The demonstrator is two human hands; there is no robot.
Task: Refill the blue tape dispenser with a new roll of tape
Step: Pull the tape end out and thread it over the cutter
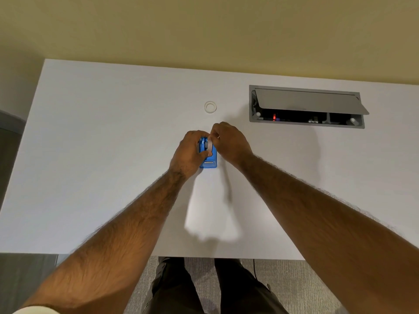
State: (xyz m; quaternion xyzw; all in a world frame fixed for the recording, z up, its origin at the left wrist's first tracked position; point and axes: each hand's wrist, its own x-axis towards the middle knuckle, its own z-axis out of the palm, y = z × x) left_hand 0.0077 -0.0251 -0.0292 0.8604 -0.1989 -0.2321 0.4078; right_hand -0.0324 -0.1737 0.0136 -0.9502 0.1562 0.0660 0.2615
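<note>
The blue tape dispenser [209, 163] stands on the white table [102, 143], its cutter end toward me. My left hand [189, 152] wraps around the dispenser's left side and holds it steady. My right hand [229, 142] pinches a roll of tape [210, 145], which stands on edge over the dispenser's open slot. Fingers hide most of the roll and the slot. A second, clear ring of tape [210, 107] lies flat on the table beyond both hands.
An open grey cable box [306, 107] with a tilted lid is set into the table at the back right. The table's near edge [249, 257] runs just above my legs. A beige wall stands behind the table.
</note>
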